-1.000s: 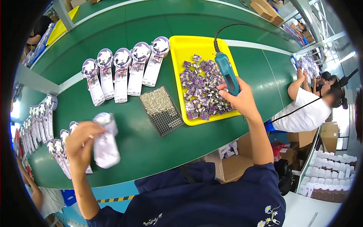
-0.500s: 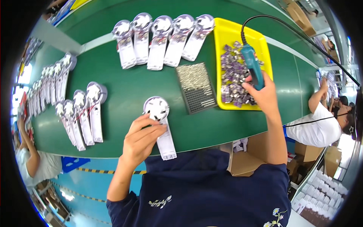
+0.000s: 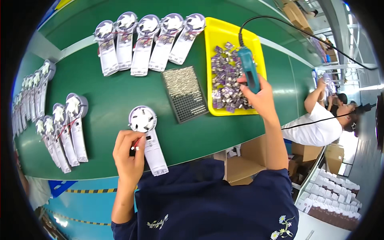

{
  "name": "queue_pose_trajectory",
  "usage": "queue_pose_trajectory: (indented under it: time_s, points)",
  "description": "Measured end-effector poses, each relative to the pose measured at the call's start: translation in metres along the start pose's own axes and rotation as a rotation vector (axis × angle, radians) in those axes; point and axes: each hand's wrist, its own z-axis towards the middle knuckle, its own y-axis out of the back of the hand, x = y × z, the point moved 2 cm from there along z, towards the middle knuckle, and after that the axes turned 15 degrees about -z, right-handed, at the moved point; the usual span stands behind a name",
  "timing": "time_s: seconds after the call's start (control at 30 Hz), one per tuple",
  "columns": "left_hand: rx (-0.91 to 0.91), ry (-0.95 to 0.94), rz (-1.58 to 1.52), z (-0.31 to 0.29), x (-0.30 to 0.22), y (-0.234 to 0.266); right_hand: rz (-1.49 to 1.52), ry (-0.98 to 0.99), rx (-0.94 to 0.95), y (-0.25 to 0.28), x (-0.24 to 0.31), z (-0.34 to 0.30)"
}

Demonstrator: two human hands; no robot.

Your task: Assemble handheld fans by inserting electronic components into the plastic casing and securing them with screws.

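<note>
A white handheld fan body with a round fan head lies on the green table in front of me. Beside it, my left hand is closed in a pinch on thin red and dark wires with small white ends. My right hand grips a teal electric screwdriver over the yellow tray. Small purple and silver parts lie heaped in that tray, near my right fingertips. Whether those fingertips also touch a part, I cannot tell.
Left of the tray lies a dark block holding rows of screws. Several fan bodies stand in a row at the back, and more lie at left. A black cable arches right from the screwdriver. A co-worker sits at right.
My view has turned, so the table's things appear further left. My left hand has come off the fan head and pinches the wires beside the body. The right hand still holds the screwdriver over the tray.
</note>
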Motion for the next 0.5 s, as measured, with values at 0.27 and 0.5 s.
queue_pose_trajectory:
  time_s: [0.27, 0.5]
  points:
    - [0.003, -0.022, -0.023, 0.004, 0.001, -0.010, -0.027, 0.020, 0.077, 0.007, 0.009, 0.000]
    - [-0.003, -0.020, -0.017, 0.009, -0.003, -0.018, -0.465, 0.098, 0.186, 0.019, 0.024, 0.016]
